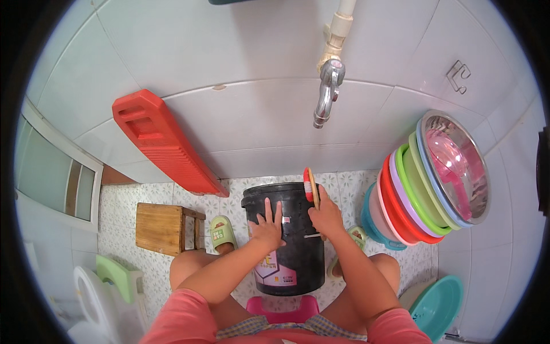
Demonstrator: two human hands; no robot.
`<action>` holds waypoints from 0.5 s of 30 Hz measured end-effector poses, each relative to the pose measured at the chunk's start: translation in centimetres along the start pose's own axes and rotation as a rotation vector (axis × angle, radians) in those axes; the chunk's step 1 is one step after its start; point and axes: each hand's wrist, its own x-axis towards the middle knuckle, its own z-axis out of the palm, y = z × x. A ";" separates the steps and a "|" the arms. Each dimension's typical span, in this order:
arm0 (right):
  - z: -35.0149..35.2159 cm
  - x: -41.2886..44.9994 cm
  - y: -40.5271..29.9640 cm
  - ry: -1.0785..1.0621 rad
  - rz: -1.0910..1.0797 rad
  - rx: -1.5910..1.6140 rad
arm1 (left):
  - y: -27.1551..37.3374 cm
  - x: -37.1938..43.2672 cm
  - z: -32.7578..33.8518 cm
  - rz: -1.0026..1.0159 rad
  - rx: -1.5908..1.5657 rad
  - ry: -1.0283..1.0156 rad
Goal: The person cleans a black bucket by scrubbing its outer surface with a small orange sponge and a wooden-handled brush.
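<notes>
A black plastic bucket (300,262) is between my legs, its side turned up and its rimmed end towards the wall. A printed label (275,271) covers part of that side, and a thin white handle grip (312,235) crosses it on the right. My left hand (268,230) lies on the bucket's side, fingers spread, holding nothing. In my right hand (326,217) is a wooden-backed scrub brush (315,189) with red and white bristles, held on edge by the bucket's rimmed end. The fingers partly hide the brush's near end.
A chrome tap (328,90) juts from the tiled wall. At left are a red plastic washboard (167,146) and a wooden stool (159,228). Stacked basins (399,193) lean at right, near a teal basin (442,305). Below me is a pink stool (281,316).
</notes>
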 end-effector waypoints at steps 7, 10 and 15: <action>-0.3 0.5 0.4 0.113 -0.032 -0.369 | -0.3 0.0 -2.1 0.071 -0.069 -0.043; -0.2 0.0 -0.2 0.080 -0.034 -0.374 | -1.0 0.5 -2.1 0.094 -0.090 0.017; 1.5 -1.3 -0.4 0.054 -0.209 -0.388 | -0.9 1.0 -2.7 0.081 -0.058 0.055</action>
